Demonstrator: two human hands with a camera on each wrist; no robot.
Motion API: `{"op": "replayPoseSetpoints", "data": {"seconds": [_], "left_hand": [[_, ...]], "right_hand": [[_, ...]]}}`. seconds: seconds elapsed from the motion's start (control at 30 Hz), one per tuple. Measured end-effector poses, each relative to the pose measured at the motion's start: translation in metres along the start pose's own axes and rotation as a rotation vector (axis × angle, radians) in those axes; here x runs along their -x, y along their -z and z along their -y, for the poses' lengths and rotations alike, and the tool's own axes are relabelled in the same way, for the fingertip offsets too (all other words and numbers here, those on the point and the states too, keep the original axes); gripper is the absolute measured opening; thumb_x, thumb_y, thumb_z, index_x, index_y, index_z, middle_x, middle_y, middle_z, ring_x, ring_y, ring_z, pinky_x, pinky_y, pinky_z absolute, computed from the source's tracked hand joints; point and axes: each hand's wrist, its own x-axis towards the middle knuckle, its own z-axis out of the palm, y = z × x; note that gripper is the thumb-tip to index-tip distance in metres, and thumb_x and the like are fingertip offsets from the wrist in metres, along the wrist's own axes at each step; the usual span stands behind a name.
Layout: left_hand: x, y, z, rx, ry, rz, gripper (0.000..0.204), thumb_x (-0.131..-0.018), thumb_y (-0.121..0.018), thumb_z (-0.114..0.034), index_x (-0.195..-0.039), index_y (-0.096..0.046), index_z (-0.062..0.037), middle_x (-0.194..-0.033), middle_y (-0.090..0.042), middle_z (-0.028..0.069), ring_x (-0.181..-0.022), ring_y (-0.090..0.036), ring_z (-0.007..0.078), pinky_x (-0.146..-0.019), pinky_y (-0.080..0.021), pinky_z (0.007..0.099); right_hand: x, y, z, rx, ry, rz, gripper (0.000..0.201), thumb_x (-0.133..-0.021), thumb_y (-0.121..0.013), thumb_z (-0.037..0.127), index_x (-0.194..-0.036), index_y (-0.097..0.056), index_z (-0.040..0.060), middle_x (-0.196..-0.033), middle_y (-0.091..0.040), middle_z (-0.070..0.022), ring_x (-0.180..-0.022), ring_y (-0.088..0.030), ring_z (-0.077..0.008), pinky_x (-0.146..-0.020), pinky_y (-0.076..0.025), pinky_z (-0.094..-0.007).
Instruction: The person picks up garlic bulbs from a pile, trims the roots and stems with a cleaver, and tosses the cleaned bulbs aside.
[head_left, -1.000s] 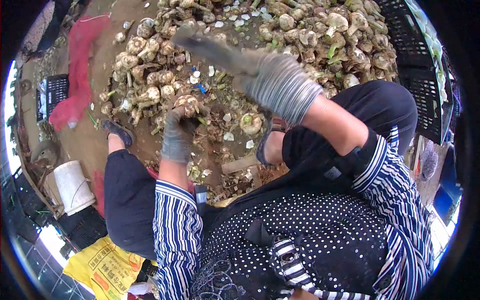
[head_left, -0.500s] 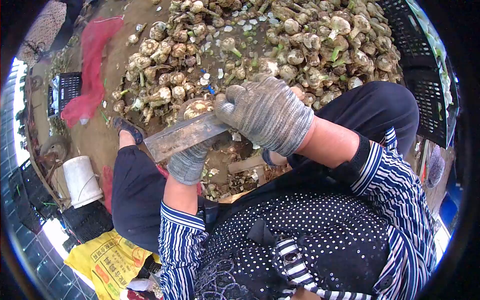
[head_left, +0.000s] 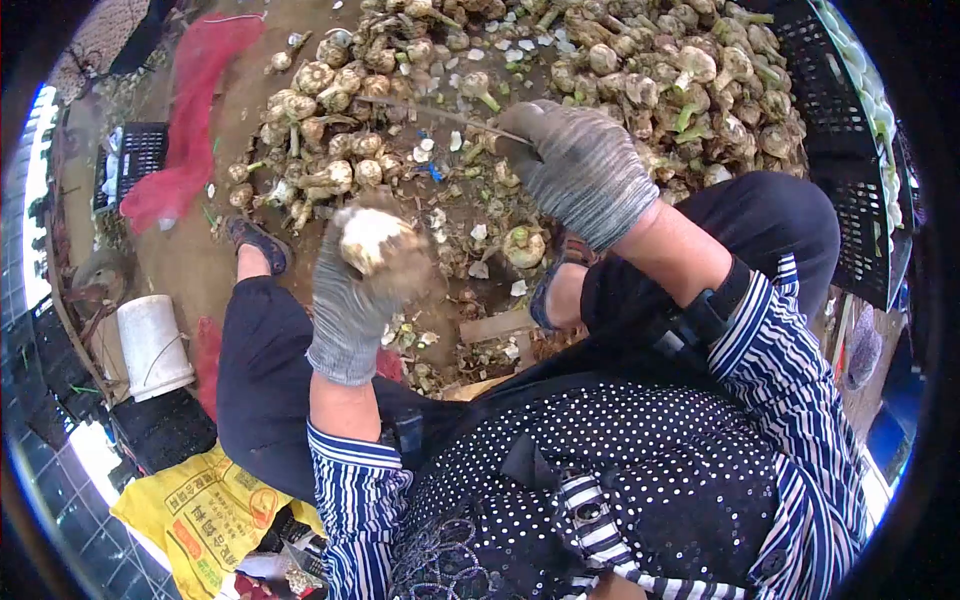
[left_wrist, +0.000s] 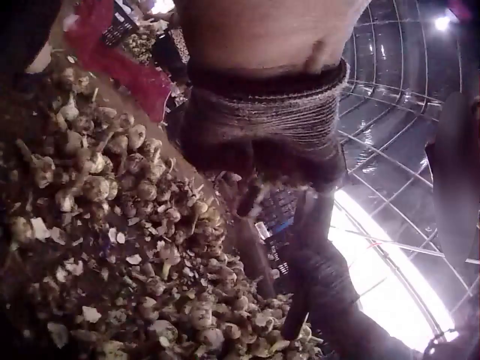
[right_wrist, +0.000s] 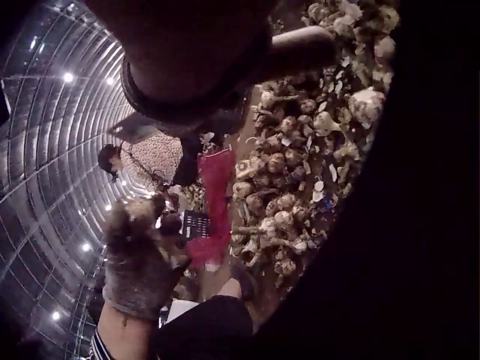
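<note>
My gloved left hand (head_left: 350,300) grips a bulb (head_left: 368,240) whose bright white face is turned up, with brown roots or dirt blurred along its right side. In the right wrist view that bulb (right_wrist: 135,214) tops the gloved fingers. To the right, my gloved right hand (head_left: 585,165) holds a knife. Its blade (head_left: 430,110) points left, nearly edge-on, over the heap and apart from the held bulb. A dark knitted glove cuff (left_wrist: 262,112) fills the upper left wrist view; the held bulb is mostly hidden there.
Soil-covered bulbs (head_left: 690,90) heap at the right, with more bulbs (head_left: 330,175) at the left. One large bulb (head_left: 523,246) lies near the right foot. Black crates (head_left: 840,150), pink netting (head_left: 195,100), a white bucket (head_left: 153,345) and a yellow bag (head_left: 205,520) stand around. Another person (right_wrist: 146,161) sits farther off.
The knife swung in from the upper right to the bulb, lying across it half a second ago, then moved back up and right. The bulb now shows a white face.
</note>
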Motion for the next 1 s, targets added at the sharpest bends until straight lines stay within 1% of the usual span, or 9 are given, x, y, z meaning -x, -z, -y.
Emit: {"op": "replayPoseSetpoints", "data": {"seconds": [0.07,0.13,0.4,0.53,0.57,0.73,0.8,0.87,1.0], "left_hand": [[0.013,-0.022,0.024,-1.088,-0.611,0.090,0.030,-0.079,-0.066,-0.010,-0.106,-0.054,-0.0023,-0.097,-0.059,0.0082,-0.081,-0.060,0.0183,-0.070,-0.054,0.0290],[0.007,-0.012,0.026,-1.422,-0.900,-0.097,0.031,-0.079,-0.065,-0.006,-0.108,-0.053,-0.0033,-0.097,-0.058,0.0085,-0.083,-0.059,0.0172,-0.072,-0.053,0.0281],[-0.004,-0.019,0.063,-1.094,-0.785,0.003,0.045,-0.075,-0.067,-0.010,-0.115,-0.048,-0.0057,-0.102,-0.058,0.0090,-0.094,-0.058,0.0197,-0.084,-0.050,0.0346],[0.009,-0.043,0.059,-1.076,-0.767,0.241,0.042,-0.075,-0.063,0.002,-0.113,-0.052,-0.0102,-0.107,-0.058,0.0115,-0.094,-0.059,0.0210,-0.076,-0.053,0.0310],[0.013,-0.042,0.053,-1.108,-0.828,0.135,0.042,-0.074,-0.065,-0.002,-0.113,-0.050,-0.0067,-0.106,-0.058,0.0132,-0.093,-0.060,0.0221,-0.078,-0.054,0.0339],[0.022,-0.018,0.009,-0.958,-0.672,-0.006,0.041,-0.077,-0.068,-0.024,-0.109,-0.051,-0.0051,-0.099,-0.060,0.0108,-0.088,-0.061,0.0222,-0.074,-0.054,0.0395],[0.017,0.035,-0.060,-1.116,-0.677,-0.322,0.041,-0.080,-0.066,-0.030,-0.109,-0.054,-0.0054,-0.094,-0.061,0.0095,-0.084,-0.062,0.0188,-0.072,-0.052,0.0351],[0.008,0.059,-0.083,-1.854,-0.385,-0.760,0.047,-0.077,-0.068,-0.030,-0.113,-0.053,-0.0033,-0.097,-0.063,0.0134,-0.084,-0.062,0.0210,-0.075,-0.050,0.0342],[-0.020,0.105,-0.084,-2.507,-0.129,-1.003,0.061,-0.070,-0.072,-0.032,-0.120,-0.049,-0.0061,-0.098,-0.063,0.0144,-0.088,-0.061,0.0272,-0.079,-0.049,0.0397]], "right_hand": [[0.006,-0.004,0.013,-0.128,-0.073,0.038,0.021,-0.080,-0.058,0.022,-0.095,-0.058,0.0074,-0.081,-0.060,-0.0166,-0.074,-0.060,-0.0352,-0.064,-0.047,-0.0435],[0.006,-0.004,0.020,-0.240,-0.233,0.158,0.022,-0.082,-0.055,0.026,-0.096,-0.058,0.0092,-0.081,-0.062,-0.0169,-0.078,-0.060,-0.0365,-0.068,-0.047,-0.0453],[0.007,-0.003,0.034,-0.374,-0.124,0.093,0.024,-0.083,-0.054,0.026,-0.092,-0.056,0.0044,-0.081,-0.062,-0.0186,-0.076,-0.060,-0.0370,-0.066,-0.048,-0.0457],[0.016,-0.014,0.013,-0.172,-0.292,0.450,0.017,-0.083,-0.054,0.018,-0.095,-0.058,0.0066,-0.078,-0.059,-0.0162,-0.074,-0.060,-0.0317,-0.062,-0.049,-0.0392],[0.013,-0.014,0.007,0.037,-0.015,0.514,0.016,-0.084,-0.051,0.015,-0.096,-0.059,0.0070,-0.076,-0.057,-0.0151,-0.074,-0.061,-0.0285,-0.061,-0.050,-0.0371],[0.012,0.014,0.009,-0.322,-0.349,0.012,0.024,-0.081,-0.053,0.023,-0.100,-0.059,0.0097,-0.083,-0.063,-0.0183,-0.078,-0.061,-0.0366,-0.069,-0.049,-0.0442],[0.015,0.001,-0.002,-0.467,-0.342,-0.013,0.030,-0.078,-0.056,0.027,-0.101,-0.060,0.0086,-0.082,-0.063,-0.0197,-0.076,-0.061,-0.0368,-0.069,-0.049,-0.0432],[0.015,0.006,0.004,-0.458,-0.388,0.076,0.032,-0.077,-0.058,0.030,-0.100,-0.060,0.0085,-0.080,-0.063,-0.0192,-0.075,-0.061,-0.0360,-0.069,-0.049,-0.0427],[0.015,0.004,0.008,-0.334,-0.352,0.150,0.034,-0.075,-0.059,0.033,-0.098,-0.061,0.0072,-0.078,-0.063,-0.0191,-0.073,-0.062,-0.0355,-0.066,-0.049,-0.0425]]}}
